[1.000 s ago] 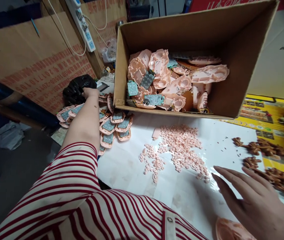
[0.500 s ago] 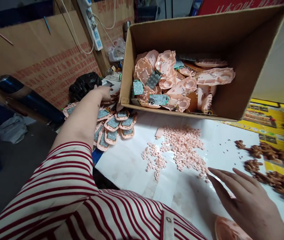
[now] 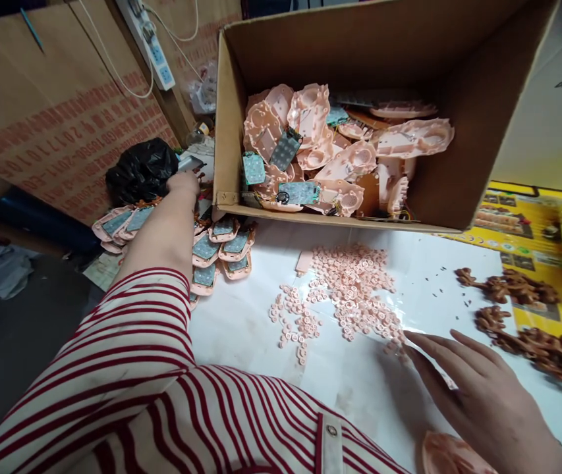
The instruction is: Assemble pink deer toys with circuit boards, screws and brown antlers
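Observation:
My left hand (image 3: 184, 183) reaches far out at the left, beside a black plastic bag (image 3: 142, 168) and behind the stacked pink shells with circuit boards (image 3: 205, 249). Its fingers are mostly hidden, so I cannot make out what they touch. Fingers stretched out, my right hand (image 3: 481, 395) hovers low over the white tabletop at the lower right. Its fingertips are by the edge of a spread of small pink ring-shaped pieces (image 3: 354, 283). Partly under that hand, a pink molded shell (image 3: 451, 454) shows at the bottom edge.
A cardboard box (image 3: 344, 220) full of pink shells and boards stands tilted toward me at the back. Brown molded parts (image 3: 532, 336) lie on the right, near a yellow printed sheet (image 3: 518, 217). A power strip (image 3: 157, 56) hangs at the upper left.
The view has shifted slightly, so the box and table sit further left. My left hand's fingers, stretched out before, are now mostly out of sight. My right hand keeps its pose.

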A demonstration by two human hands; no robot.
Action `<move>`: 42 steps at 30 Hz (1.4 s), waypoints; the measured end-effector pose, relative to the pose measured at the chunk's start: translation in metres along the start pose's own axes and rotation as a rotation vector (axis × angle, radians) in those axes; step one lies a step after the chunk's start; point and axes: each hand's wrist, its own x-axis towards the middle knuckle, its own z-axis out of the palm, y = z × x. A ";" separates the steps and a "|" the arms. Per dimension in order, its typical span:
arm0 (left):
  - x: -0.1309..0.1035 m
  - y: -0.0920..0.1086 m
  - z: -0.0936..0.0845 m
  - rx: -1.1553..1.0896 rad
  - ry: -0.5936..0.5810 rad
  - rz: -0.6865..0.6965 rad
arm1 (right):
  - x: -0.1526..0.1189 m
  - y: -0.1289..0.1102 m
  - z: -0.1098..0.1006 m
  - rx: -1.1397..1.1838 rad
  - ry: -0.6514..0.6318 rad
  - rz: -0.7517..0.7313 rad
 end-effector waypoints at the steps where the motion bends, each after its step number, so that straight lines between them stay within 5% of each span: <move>1: 0.001 0.002 0.001 -0.009 0.004 -0.001 | -0.001 0.001 0.001 0.002 -0.009 0.000; 5: -0.004 0.007 -0.005 -0.025 -0.063 0.084 | 0.004 -0.001 -0.004 -0.034 0.002 -0.033; 8: -0.014 -0.002 -0.027 -0.037 -0.092 0.127 | 0.020 -0.005 -0.010 -0.041 -0.001 -0.102; 11: -0.032 -0.030 -0.053 -0.077 -0.027 0.136 | 0.044 -0.015 -0.012 0.035 0.004 -0.153; 14: -0.064 -0.067 -0.060 -0.196 0.132 0.253 | 0.075 -0.033 -0.003 0.187 -0.005 -0.187; 19: -0.145 -0.103 -0.016 -0.383 0.213 0.382 | 0.126 -0.072 0.039 0.397 -0.268 -0.153; 23: -0.213 -0.095 0.032 -0.383 0.259 0.453 | 0.160 -0.102 0.076 0.356 -0.358 -0.032; 27: -0.259 -0.074 0.058 -0.272 0.274 0.561 | 0.190 -0.123 0.098 0.194 -0.433 -0.059; 38: -0.277 -0.041 0.077 -0.225 0.376 0.430 | 0.233 -0.135 0.144 0.040 -0.470 -0.166; 42: -0.282 -0.038 0.072 -0.237 0.351 0.423 | 0.231 -0.136 0.139 0.022 -0.476 -0.164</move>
